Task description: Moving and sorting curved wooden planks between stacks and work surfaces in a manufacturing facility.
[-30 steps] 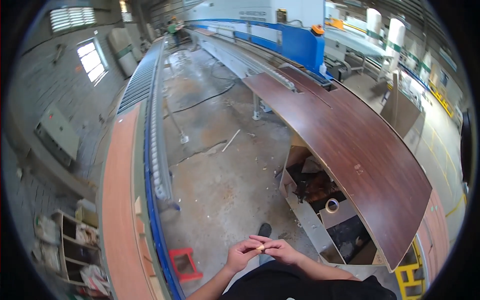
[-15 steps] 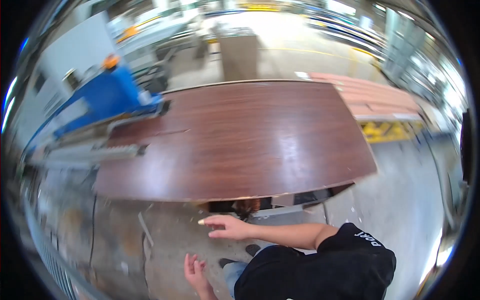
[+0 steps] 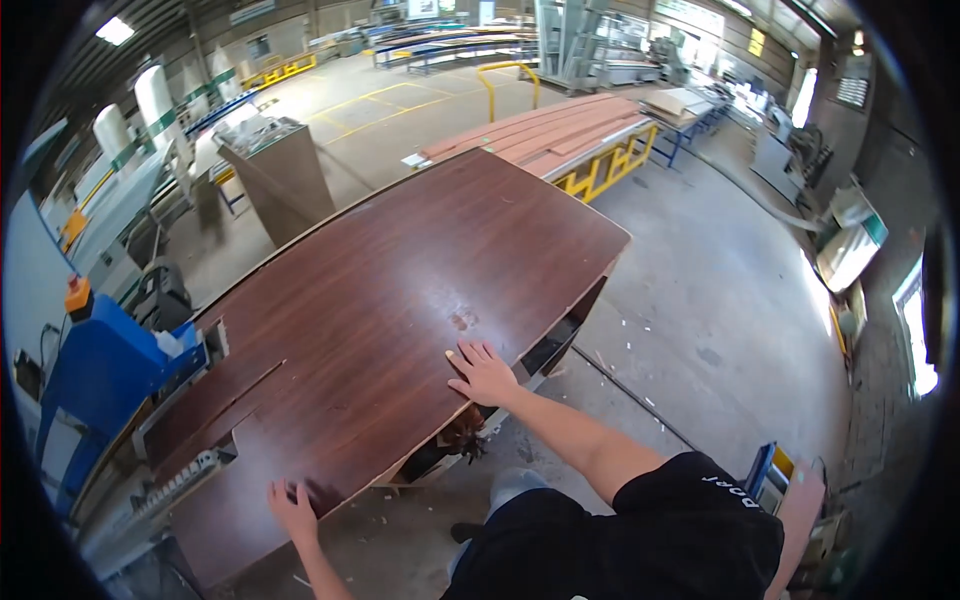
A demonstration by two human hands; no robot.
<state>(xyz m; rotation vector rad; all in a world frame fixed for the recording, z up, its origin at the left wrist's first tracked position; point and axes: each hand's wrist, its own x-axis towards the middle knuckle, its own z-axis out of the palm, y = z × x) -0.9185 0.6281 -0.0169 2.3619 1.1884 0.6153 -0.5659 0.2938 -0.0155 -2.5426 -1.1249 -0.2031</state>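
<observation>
A large dark reddish-brown wood-grain panel (image 3: 370, 300) lies flat in front of me, with long narrow cuts at its left end. My right hand (image 3: 482, 375) rests palm down on its near edge, fingers spread, a small yellowish patch on one fingertip. Farther left, my left hand (image 3: 293, 510) is at the same edge, its fingers apart over the surface. Neither hand holds anything. Beneath the near edge shows a reddish-brown, frayed-looking bundle (image 3: 465, 435) that I cannot make out clearly.
A blue machine (image 3: 100, 350) with an orange top stands at the panel's left end. Beyond the far right corner, long pinkish boards (image 3: 540, 135) lie on a yellow frame (image 3: 610, 165). A brown box-like stand (image 3: 280, 180) is behind the panel. A dark strip (image 3: 640, 400) runs across the floor.
Both hands have gone from the air in front of the panel to its near edge. My view has swung to the right, and the panel appears slanted.
</observation>
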